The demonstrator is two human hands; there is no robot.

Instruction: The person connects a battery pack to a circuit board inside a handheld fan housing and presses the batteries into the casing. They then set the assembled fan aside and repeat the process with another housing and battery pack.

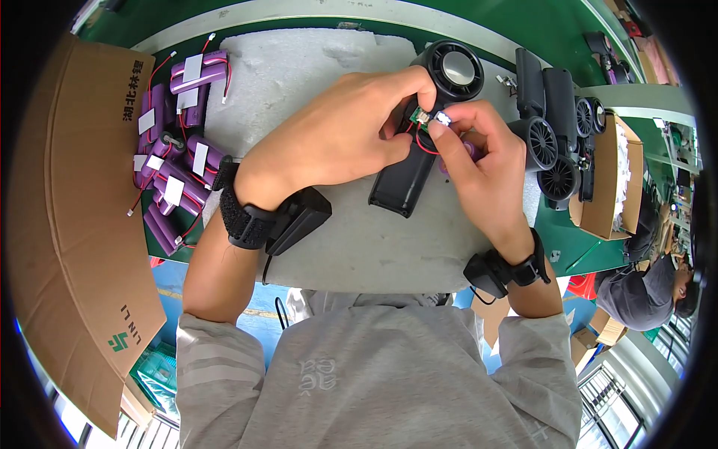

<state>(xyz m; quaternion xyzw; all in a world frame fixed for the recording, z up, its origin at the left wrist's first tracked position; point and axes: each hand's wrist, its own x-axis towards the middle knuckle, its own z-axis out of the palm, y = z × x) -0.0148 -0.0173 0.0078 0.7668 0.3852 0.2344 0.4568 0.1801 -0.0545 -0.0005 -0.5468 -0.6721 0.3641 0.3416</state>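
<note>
A black handheld fan (404, 179) with an opened handle lies on the pale foam pad in front of me. My left hand (336, 131) is closed on it from the left, fingers curled just below the round fan head (458, 69). Between my hands shows a small green circuit board (417, 116) with a pale socket and red wires. My right hand (482, 146) pinches a small white plug (443, 118) close beside that socket; whether they touch I cannot tell. A purple battery (473, 151) is mostly hidden behind my right fingers.
Purple battery packs (173, 191) with white labels and wired plugs are heaped at the left, beside a tall cardboard box (90, 202). Several black fan housings (540, 142) lie at the right, near an open carton (628, 179). Another person (643, 292) is at the far right.
</note>
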